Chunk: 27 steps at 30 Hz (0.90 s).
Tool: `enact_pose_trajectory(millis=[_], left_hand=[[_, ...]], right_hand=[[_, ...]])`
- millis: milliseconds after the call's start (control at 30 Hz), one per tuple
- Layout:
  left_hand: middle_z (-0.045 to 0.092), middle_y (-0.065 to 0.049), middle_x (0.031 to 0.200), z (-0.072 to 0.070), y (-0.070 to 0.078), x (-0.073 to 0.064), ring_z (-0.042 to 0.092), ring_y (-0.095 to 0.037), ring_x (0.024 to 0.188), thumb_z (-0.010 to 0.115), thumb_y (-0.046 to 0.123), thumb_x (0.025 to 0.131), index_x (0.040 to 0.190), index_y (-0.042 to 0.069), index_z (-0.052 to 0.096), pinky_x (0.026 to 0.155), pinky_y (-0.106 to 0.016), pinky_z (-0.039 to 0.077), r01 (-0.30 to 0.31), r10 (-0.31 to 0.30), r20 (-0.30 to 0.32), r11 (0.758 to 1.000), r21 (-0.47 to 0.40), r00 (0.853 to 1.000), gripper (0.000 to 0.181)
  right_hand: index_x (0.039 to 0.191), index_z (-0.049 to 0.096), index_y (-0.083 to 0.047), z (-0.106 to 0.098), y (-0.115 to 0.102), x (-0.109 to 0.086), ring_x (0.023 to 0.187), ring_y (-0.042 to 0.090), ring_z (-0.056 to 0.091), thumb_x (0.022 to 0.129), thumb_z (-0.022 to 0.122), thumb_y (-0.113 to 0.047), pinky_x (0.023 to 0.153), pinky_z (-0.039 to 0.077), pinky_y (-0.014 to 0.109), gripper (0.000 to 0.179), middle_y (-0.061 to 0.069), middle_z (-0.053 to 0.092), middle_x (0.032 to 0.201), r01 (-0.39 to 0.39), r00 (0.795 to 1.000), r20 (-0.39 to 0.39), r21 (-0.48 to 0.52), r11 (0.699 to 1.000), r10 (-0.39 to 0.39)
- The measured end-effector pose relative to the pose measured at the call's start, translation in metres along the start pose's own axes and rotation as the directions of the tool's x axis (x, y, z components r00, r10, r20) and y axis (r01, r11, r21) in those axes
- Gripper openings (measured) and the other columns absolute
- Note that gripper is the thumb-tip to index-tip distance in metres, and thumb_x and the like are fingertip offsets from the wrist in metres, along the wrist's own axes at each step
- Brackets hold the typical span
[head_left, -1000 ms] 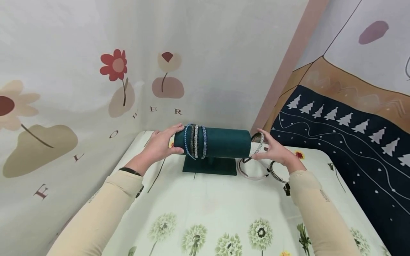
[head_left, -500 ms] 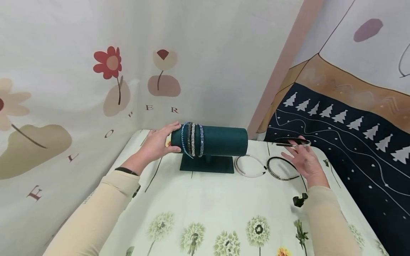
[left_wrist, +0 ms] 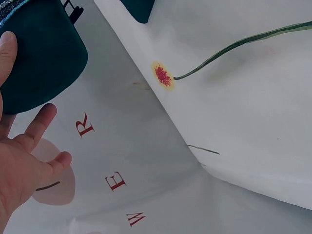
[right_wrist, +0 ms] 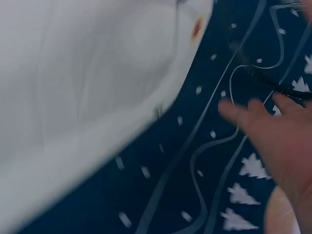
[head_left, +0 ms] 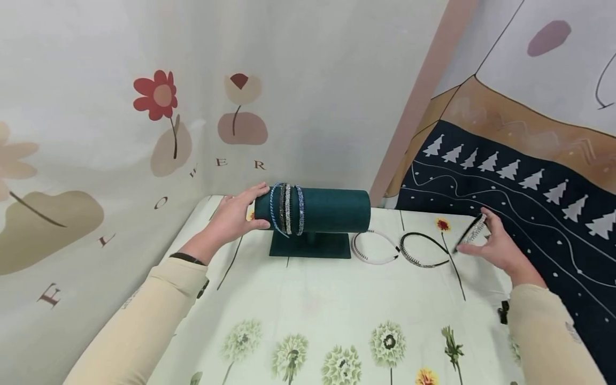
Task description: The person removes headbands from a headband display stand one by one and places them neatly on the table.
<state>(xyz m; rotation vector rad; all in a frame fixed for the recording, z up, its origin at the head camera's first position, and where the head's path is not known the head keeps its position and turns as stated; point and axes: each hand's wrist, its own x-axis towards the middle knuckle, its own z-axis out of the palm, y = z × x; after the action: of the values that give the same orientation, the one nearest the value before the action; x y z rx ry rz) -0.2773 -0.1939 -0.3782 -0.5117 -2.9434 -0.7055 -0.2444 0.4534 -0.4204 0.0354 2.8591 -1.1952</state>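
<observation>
A dark green velvet roll stand (head_left: 337,210) lies lengthwise on its flat base (head_left: 310,247) in the head view. Several glittery headbands are looped round its left part, among them a blue braided headband (head_left: 272,211) and a blue sparkling headband (head_left: 301,209). My left hand (head_left: 232,216) grips the roll's left end, thumb in front and fingers over the top; the left wrist view shows some fingers (left_wrist: 41,126) spread off it. Over the table's right side, my right hand (head_left: 502,248) holds a silver sparkling headband (head_left: 475,230) between thumb and fingers. The right wrist view is blurred.
A pale toothed headband (head_left: 380,262) and a black headband (head_left: 425,265) with a sparkling side lie right of the stand on the flower-printed tablecloth (head_left: 337,299). Printed curtains (head_left: 308,107) close off the back and left; a dark blue tree-patterned cloth (head_left: 529,224) hangs at the right.
My right hand has left the roll's right end and carried the silver headband right, past the black headband, to the table's right side. The left hand keeps its grip on the left end.
</observation>
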Motion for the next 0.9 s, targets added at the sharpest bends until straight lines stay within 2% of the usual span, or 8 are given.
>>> enact_pose_trajectory(millis=[33,100,200,300,400,567,800,900], left_hand=[[0.024,-0.005,0.180,0.000,0.000,0.000,0.033,-0.039,0.162,0.085,0.035,0.093,0.169,0.018,0.034,0.131,-0.074,0.012,0.000,0.000,0.001,1.000,-0.001,1.000,0.093],[0.024,-0.005,0.180,-0.001,-0.001,0.000,0.034,-0.038,0.162,0.086,0.035,0.092,0.169,0.018,0.034,0.131,-0.073,0.012,0.000,0.000,0.000,1.000,-0.001,1.000,0.094],[0.023,-0.004,0.180,-0.002,-0.001,0.000,0.033,-0.038,0.162,0.086,0.035,0.092,0.169,0.018,0.034,0.131,-0.073,0.012,0.001,-0.001,0.008,1.000,0.000,1.000,0.095],[0.023,-0.004,0.180,-0.001,-0.001,0.000,0.033,-0.038,0.162,0.086,0.035,0.092,0.169,0.018,0.034,0.131,-0.074,0.011,-0.001,0.001,0.011,1.000,-0.001,1.000,0.095],[0.025,-0.006,0.180,0.000,0.001,0.001,0.034,-0.038,0.162,0.086,0.035,0.092,0.168,0.018,0.035,0.130,-0.074,0.013,-0.006,0.006,0.004,1.000,-0.002,1.000,0.094],[0.026,-0.006,0.179,0.000,0.004,0.001,0.033,-0.037,0.162,0.086,0.035,0.092,0.168,0.018,0.035,0.130,-0.074,0.013,-0.007,0.007,0.001,1.000,0.005,1.000,0.094],[0.025,-0.005,0.180,0.000,0.004,0.001,0.033,-0.037,0.162,0.086,0.035,0.092,0.169,0.019,0.034,0.131,-0.073,0.012,0.000,0.000,0.011,1.000,0.006,1.000,0.094],[0.024,-0.004,0.180,-0.001,0.002,0.000,0.033,-0.037,0.162,0.086,0.035,0.092,0.169,0.019,0.034,0.131,-0.072,0.011,0.013,-0.013,0.010,1.000,0.007,1.000,0.095]], right_hand=[[0.172,-0.012,-0.013,-0.003,0.001,0.000,0.156,0.066,0.004,0.088,0.089,-0.024,0.118,0.022,0.084,0.132,0.036,-0.007,0.175,0.015,1.000,0.009,-0.141,0.990,-0.014],[0.172,0.001,-0.009,-0.008,0.006,0.000,0.149,0.072,0.011,0.081,0.093,-0.017,0.112,0.024,0.089,0.129,0.041,0.004,0.171,0.071,0.997,0.044,-0.411,0.909,-0.058],[0.167,0.022,-0.010,-0.006,0.013,-0.001,0.146,0.071,0.019,0.081,0.087,0.001,0.110,0.025,0.090,0.108,0.040,0.020,0.168,0.164,0.986,0.100,-0.699,0.696,-0.131],[0.161,0.034,-0.010,0.003,0.021,-0.001,0.144,0.069,0.028,0.089,0.072,0.014,0.108,0.032,0.088,0.085,0.041,0.032,0.161,0.227,0.972,0.163,-0.843,0.488,-0.171],[0.158,0.042,-0.011,0.014,0.026,-0.001,0.143,0.069,0.035,0.095,0.061,0.019,0.107,0.037,0.087,0.072,0.039,0.040,0.159,0.261,0.961,0.203,-0.885,0.386,-0.185],[0.154,0.050,-0.013,0.028,0.031,0.005,0.139,0.064,0.045,0.096,0.059,0.018,0.103,0.042,0.084,0.067,0.037,0.050,0.152,0.275,0.951,0.210,-0.908,0.315,-0.226],[0.150,0.049,-0.018,0.039,0.042,0.013,0.136,0.060,0.047,0.100,0.052,0.017,0.104,0.039,0.087,0.061,0.032,0.054,0.147,0.246,0.959,0.173,-0.901,0.356,-0.225],[0.152,0.048,-0.018,0.041,0.042,0.017,0.136,0.059,0.047,0.100,0.052,0.017,0.104,0.040,0.086,0.064,0.032,0.054,0.147,0.244,0.960,0.174,-0.904,0.350,-0.219]])
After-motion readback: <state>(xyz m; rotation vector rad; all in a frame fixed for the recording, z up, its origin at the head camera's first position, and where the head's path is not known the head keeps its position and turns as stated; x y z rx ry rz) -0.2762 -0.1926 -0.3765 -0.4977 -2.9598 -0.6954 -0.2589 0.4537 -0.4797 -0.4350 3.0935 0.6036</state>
